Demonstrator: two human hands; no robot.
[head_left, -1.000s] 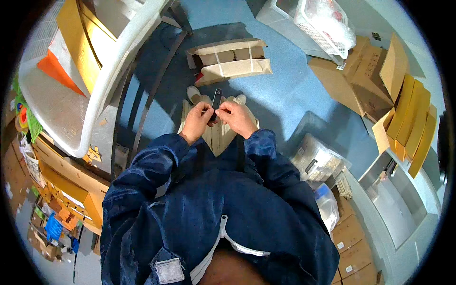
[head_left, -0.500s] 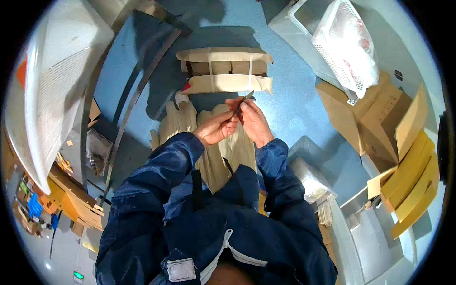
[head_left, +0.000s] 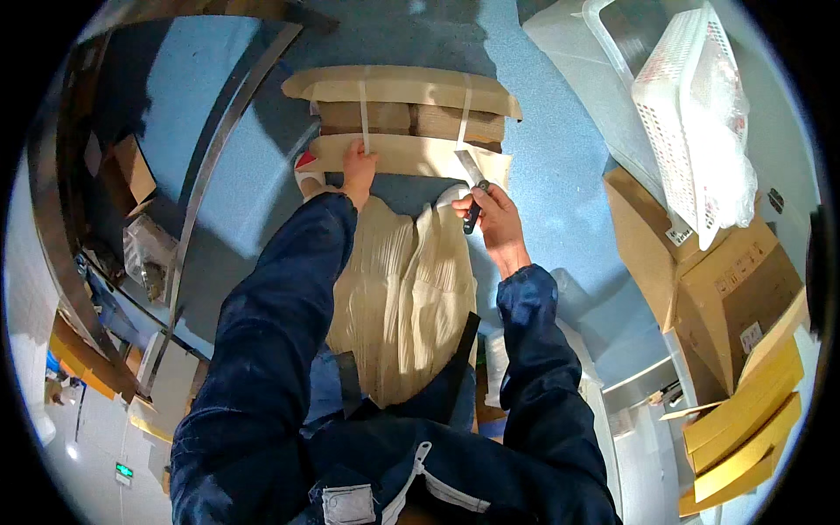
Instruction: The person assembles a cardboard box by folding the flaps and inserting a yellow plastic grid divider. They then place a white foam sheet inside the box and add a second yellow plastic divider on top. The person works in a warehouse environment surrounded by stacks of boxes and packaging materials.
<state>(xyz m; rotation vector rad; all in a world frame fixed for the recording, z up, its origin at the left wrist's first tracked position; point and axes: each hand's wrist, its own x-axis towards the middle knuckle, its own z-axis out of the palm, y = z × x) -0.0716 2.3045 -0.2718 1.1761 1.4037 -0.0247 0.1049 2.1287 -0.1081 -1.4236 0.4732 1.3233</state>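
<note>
Knife (head_left: 482,185) turned — blade (head_left: 470,167) forward-left

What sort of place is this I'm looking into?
Probably a packing or storage area, perhaps in a warehouse or workshop: a package with two white straps lies on the floor, with an open cardboard carton and a white perforated basket at the right.

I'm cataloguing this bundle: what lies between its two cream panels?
In the head view, two brown pieces lie there side by side, crossed by two white straps.
</note>
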